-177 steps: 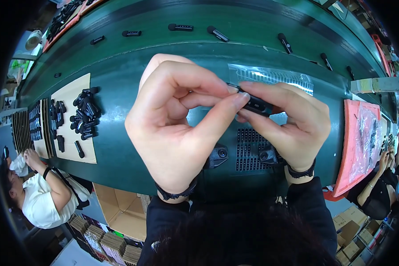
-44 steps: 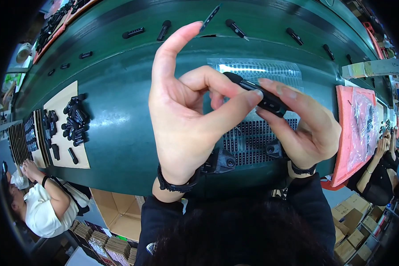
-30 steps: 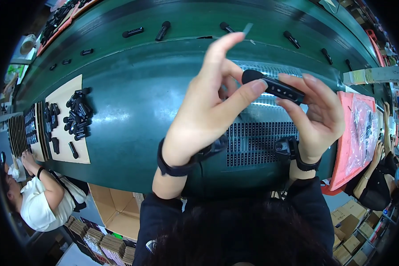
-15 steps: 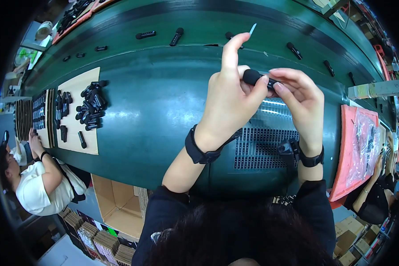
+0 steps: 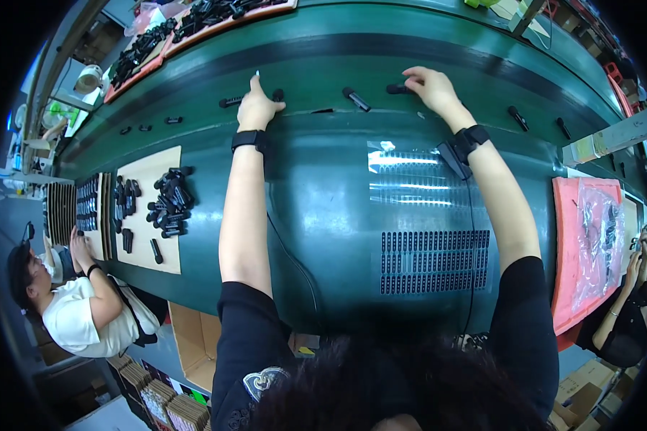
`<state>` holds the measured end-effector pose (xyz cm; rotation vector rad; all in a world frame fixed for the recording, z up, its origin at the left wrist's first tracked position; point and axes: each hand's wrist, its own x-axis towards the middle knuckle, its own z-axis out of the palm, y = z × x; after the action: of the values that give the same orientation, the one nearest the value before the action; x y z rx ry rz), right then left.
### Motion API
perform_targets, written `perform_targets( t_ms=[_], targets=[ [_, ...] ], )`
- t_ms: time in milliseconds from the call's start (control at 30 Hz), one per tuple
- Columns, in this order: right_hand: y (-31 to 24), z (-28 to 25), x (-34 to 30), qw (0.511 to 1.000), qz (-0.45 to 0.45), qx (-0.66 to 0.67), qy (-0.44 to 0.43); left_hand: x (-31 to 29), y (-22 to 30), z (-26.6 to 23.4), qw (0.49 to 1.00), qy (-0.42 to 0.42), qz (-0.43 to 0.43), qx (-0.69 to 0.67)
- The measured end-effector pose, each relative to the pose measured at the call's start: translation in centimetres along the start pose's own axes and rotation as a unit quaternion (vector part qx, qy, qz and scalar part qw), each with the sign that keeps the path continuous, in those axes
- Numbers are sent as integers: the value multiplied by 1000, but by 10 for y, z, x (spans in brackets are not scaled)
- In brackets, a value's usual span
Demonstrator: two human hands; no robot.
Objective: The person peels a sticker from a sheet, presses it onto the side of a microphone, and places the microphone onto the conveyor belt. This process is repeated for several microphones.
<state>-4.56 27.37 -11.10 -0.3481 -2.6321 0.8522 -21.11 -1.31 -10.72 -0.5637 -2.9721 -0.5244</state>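
My right hand (image 5: 433, 87) is over the far strip of the green bench, its fingers closed at the body of a small black microphone (image 5: 397, 89) whose round head points left. Farther left, my left hand (image 5: 259, 109) reaches out with index finger and thumb spread, and a pale pointed tip that I cannot make out shows at the index finger. Another microphone (image 5: 277, 95) is between that finger and thumb, apparently not gripped. Beside the hand lies a microphone (image 5: 231, 102); a tilted microphone (image 5: 356, 99) rests between my two hands.
Clear plastic sheets (image 5: 402, 176) and a sheet of black strips (image 5: 435, 262) lie before me. Left, a cardboard sheet (image 5: 167, 262) bears piled microphones. Right stands a pink tray (image 5: 564, 251) with plastic wrap. Trays (image 5: 154, 65) of black parts are at far left. Co-workers sit on both sides.
My hands have parted from around the microphone and stretched out to the far strip. The right hand carried the microphone there; the left moved left and away. The view has shifted.
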Motion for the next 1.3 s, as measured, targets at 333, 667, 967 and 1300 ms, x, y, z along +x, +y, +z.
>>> perform_targets(
  t_ms=[333, 667, 967, 1300],
  targets=[
    [-75, 57, 9, 981, 22, -143, -133, -48, 44, -26, 998, -30, 54, -12],
    [-99, 29, -2, 998, -66, 4, -19, -142, 55, -32, 987, -39, 125, -92],
    [-145, -55, -120, 973, -124, 140, 132, -188, 109, -124, 817, -15, 54, -574],
    [-158, -57, -151, 966, -163, 166, 109, -185, 119, -108, 759, -163, 60, -628]
  ],
)
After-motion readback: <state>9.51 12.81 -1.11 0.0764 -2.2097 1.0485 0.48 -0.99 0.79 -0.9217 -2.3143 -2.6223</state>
